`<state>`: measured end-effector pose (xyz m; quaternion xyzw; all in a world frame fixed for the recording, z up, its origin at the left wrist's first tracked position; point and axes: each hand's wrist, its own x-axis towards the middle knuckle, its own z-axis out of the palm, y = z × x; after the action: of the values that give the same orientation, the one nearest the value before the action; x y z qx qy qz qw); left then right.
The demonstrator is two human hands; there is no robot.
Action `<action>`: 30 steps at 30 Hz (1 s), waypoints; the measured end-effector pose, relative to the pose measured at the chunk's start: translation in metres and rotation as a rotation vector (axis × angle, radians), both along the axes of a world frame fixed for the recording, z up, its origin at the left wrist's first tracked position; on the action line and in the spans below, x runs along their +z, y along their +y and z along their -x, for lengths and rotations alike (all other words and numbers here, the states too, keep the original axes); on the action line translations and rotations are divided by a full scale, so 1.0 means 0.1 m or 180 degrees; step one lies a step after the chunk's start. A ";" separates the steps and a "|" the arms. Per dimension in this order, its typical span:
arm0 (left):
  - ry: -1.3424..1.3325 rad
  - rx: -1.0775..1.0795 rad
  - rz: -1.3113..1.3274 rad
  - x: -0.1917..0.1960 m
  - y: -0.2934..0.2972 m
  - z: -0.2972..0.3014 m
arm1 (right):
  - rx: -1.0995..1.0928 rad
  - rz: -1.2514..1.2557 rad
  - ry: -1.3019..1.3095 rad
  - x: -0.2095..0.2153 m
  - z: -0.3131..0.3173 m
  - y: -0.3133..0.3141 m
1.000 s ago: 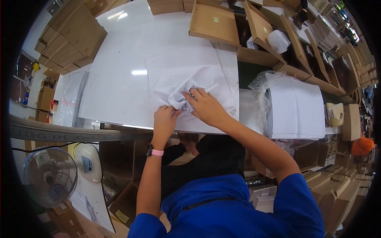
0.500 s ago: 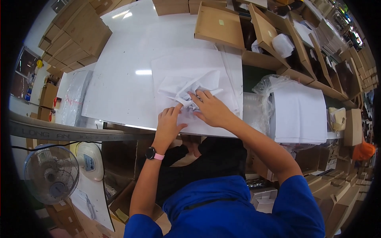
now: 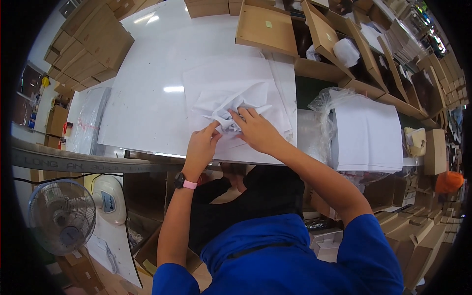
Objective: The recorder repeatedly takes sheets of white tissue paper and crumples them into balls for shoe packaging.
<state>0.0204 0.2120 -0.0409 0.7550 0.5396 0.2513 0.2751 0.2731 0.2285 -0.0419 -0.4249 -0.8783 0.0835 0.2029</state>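
Note:
A sheet of white tissue paper [image 3: 231, 83] lies spread on the white table [image 3: 142, 103], crumpled into folds [image 3: 228, 105] at its near middle. My left hand [image 3: 201, 145] pinches the near edge of the crumple; a dark watch with a pink band sits on that wrist. My right hand [image 3: 255, 130] presses its fingers onto the folded paper from the right. Something small and dark shows between the two hands inside the paper; what it is cannot be told.
A stack of white sheets in clear plastic wrap [image 3: 366, 132] sits to the right. Open cardboard boxes [image 3: 268, 24] line the far edge and right side. Flat cartons [image 3: 91, 46] are piled at the far left. A fan [image 3: 61, 216] stands below the table at left.
Both hands have kept working the crumpled paper in place; the left hand has shifted slightly toward me and pinched the fold, and the right fingers have closed in over it.

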 end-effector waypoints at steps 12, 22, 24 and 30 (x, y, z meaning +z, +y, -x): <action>0.0465 0.0092 -0.1477 0.15 -0.09 -0.71 | 0.0570 0.1810 -0.1350 0.32 0.24 1.65; 0.1290 -0.0077 -0.1641 -0.03 0.57 -0.59 | 0.0256 0.3254 -0.1023 0.30 0.04 2.30; 0.1224 -0.0111 -0.1592 -0.03 0.65 -0.55 | 0.0191 0.2275 -0.0658 0.33 -0.04 2.24; 0.1174 -0.0208 -0.1541 -0.06 0.95 -0.45 | 0.0454 -0.0456 -0.0396 0.55 -0.12 1.76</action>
<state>0.0650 0.3072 -0.0465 0.8484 0.4803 0.2223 -0.0075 0.2855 0.4048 0.0132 -0.3501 -0.9209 0.0082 0.1714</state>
